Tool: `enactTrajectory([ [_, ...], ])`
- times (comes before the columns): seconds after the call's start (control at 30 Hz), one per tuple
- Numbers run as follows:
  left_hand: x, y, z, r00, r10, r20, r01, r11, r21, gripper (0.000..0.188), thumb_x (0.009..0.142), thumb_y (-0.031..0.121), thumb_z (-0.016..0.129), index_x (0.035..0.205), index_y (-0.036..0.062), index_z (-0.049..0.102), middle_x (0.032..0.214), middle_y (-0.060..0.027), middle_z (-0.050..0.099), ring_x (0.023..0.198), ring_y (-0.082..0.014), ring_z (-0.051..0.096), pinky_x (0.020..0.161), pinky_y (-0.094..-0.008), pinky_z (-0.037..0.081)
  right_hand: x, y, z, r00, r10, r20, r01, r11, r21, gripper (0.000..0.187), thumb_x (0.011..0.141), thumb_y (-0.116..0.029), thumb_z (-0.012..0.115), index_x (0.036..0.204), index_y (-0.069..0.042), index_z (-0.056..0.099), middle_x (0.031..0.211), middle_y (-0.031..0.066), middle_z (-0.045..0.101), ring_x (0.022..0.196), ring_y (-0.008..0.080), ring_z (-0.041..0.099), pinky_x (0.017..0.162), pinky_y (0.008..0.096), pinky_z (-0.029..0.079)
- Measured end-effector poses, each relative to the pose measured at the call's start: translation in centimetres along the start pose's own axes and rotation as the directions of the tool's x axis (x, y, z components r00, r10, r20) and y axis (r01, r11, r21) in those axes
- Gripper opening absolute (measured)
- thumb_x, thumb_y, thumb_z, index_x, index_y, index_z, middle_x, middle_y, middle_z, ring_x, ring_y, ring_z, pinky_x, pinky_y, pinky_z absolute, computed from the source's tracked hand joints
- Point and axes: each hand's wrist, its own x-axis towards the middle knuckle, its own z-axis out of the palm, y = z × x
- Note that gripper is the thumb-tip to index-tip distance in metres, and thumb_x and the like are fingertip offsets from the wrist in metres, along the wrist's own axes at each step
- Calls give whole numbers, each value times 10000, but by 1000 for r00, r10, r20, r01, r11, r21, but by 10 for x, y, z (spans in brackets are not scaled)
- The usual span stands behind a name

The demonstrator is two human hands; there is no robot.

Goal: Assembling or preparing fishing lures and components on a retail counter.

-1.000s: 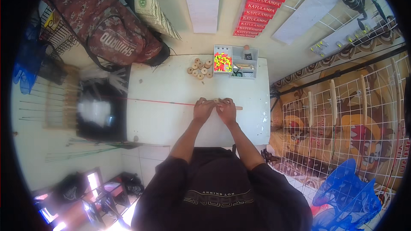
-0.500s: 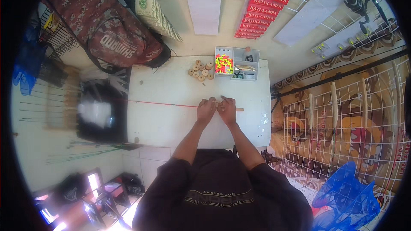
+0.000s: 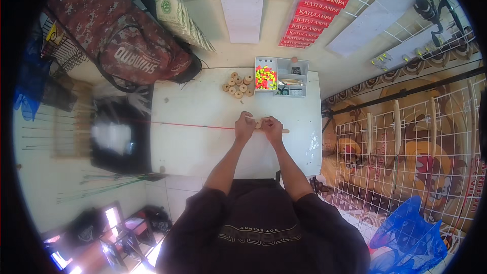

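Note:
A thin red fishing rod (image 3: pixel 198 125) lies across the white table, its pale wooden handle (image 3: pixel 284 131) sticking out to the right of my hands. Between my hands, over the handle end, is a small round wooden spool (image 3: pixel 258 123). My right hand (image 3: pixel 274 130) is closed at the spool's right side, its fingertips pinched on it. At the other side my left hand (image 3: pixel 244 128) has its fingers curled together. What those fingers pinch, if anything, is too small to make out. Any thread between the hands cannot be seen.
Several more wooden spools (image 3: pixel 238 85) stand in a cluster farther back on the white table (image 3: pixel 193 147). Beside them is a grey divided tray (image 3: pixel 291 93) with bright red and yellow pieces and a small bottle. A camouflage rod bag (image 3: pixel 127 53) leans at the back left.
The spool now shows more plainly between my hands. My right hand's fingers have drawn in and its raised finger has lowered. My left fingers have lifted slightly. The rod stays in place.

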Motion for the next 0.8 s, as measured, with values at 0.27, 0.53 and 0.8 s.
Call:
enactTrajectory([
  [0.27,7,-6,-6,999,18,29,-18,1000,-12,154,780,56,648,929,34,618,751,-79,665,690,-148,651,660,-281,520,-2,-3,-2,997,-71,-44,65,989,-136,102,808,-33,665,895,-17,717,772,116,685,661,151,635,642,254,510],
  [0.53,7,-28,-4,980,196,39,-197,980,19,199,793,56,660,989,31,630,831,-91,686,767,-186,658,713,-316,527,-2,-6,-6,993,-80,82,90,987,-134,169,760,23,640,892,-51,714,833,117,661,779,247,590,693,337,490],
  [0.8,-7,-15,-12,921,346,178,-385,879,281,324,754,119,706,1074,89,666,1029,-106,603,993,-300,520,885,-381,445,-12,-5,-9,980,-157,122,178,966,-187,186,758,-1,643,937,-20,690,882,110,611,886,272,540,749,355,478],
])
